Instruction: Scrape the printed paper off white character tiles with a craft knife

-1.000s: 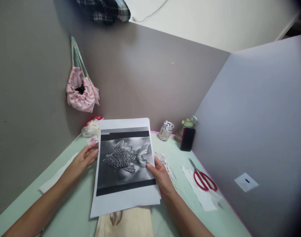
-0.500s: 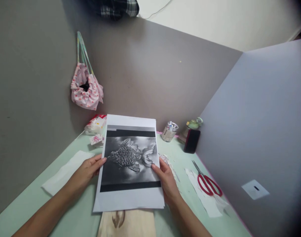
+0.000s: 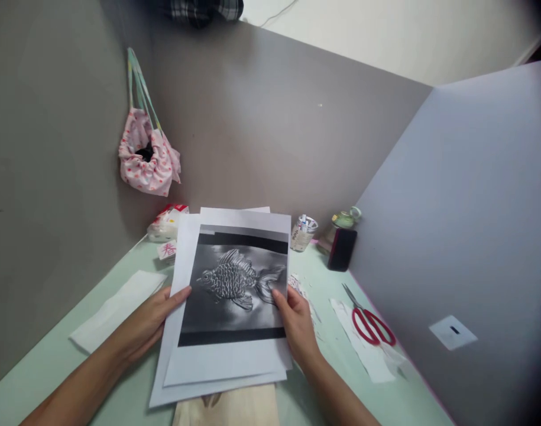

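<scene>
We note, from the left: a pink dotted bag (image 3: pixel 148 160) hangs on the grey partition, and below it a white paper strip (image 3: pixel 114 310) lies flat on the pale green counter (image 3: pixel 48 361). Our left hand (image 3: pixel 148 322) grips the left edge of the stack of sheets, thumb on top near the fish's head, fingers under the paper and hidden; half a second ago it sat at much the same place. The fish print (image 3: pixel 235 296), a grey photo of a scaled fish, is held over the middle of the counter, above a pale wooden board (image 3: pixel 228 411) that shows at the lower edge. Change since the earlier frame: the stack has fanned. Then it read as one sheet with flush edges; now a second white sheet (image 3: pixel 175 355) shows past the print on its left and lower sides, and a further corner peeks out at the top. The print is also turned slightly clockwise. Our right hand (image 3: pixel 297 325) pinches the right edge by the tail, thumb on top, fingers closed on the paper. Further right, unchanged: a small jar (image 3: pixel 302 232), a dark phone (image 3: pixel 341 249) standing upright, and red scissors (image 3: pixel 368 322) on a paper scrap (image 3: pixel 372 361).
</scene>
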`<state>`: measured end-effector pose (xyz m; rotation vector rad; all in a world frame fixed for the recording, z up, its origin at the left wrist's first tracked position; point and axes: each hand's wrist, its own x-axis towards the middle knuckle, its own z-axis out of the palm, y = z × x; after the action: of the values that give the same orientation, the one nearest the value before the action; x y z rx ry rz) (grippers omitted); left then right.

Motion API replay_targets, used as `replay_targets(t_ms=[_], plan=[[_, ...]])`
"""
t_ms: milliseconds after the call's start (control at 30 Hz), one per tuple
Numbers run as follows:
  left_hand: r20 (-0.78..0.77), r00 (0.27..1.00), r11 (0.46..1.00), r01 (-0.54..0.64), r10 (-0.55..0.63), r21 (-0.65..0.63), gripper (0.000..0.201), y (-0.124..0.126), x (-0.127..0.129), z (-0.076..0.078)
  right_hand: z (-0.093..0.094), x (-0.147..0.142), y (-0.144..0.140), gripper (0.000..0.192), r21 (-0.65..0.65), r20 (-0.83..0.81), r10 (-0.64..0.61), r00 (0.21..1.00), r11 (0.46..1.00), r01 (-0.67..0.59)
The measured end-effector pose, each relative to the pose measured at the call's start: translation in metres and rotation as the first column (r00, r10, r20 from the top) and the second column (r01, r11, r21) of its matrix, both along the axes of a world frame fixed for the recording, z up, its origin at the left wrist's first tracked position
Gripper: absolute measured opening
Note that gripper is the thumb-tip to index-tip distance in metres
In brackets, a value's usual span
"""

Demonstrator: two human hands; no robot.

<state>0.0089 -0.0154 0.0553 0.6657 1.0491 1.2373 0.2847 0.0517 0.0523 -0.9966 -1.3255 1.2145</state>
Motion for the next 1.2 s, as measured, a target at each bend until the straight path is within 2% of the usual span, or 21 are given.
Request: replay_targets(t_ms=[200,367,567,900,1200], plan=[[0.037,0.998,0.999,-0.048,0.048,0.016,0.049,0.004,-0.006,0.004,-0.001,0.022,0.022,0.033,-0.033,-0.059,-0.133,0.989,0.991,0.131],[0.060,0.994,0.996,-0.088,0.087,0.025,0.056,0.005,-0.015,0.006,0.005,0.041,0.041,0.040,-0.070,-0.170,-0.200,0.965,0.979,0.191],[0.089,0.991,0.994,-0.104,0.100,0.032,0.062,0.007,-0.021,0.004,0.011,0.060,0.051,0.042,-0.108,-0.214,-0.251,0.944,0.967,0.233],[0.097,0.988,0.991,-0.128,0.124,0.040,0.057,0.008,-0.027,0.003,0.009,0.084,0.066,0.045,-0.109,-0.228,-0.286,0.931,0.957,0.267],[0.101,0.983,0.986,-0.159,0.154,0.051,0.059,0.009,-0.028,0.003,0.006,0.087,0.067,0.042,-0.097,-0.193,-0.259,0.946,0.965,0.245]])
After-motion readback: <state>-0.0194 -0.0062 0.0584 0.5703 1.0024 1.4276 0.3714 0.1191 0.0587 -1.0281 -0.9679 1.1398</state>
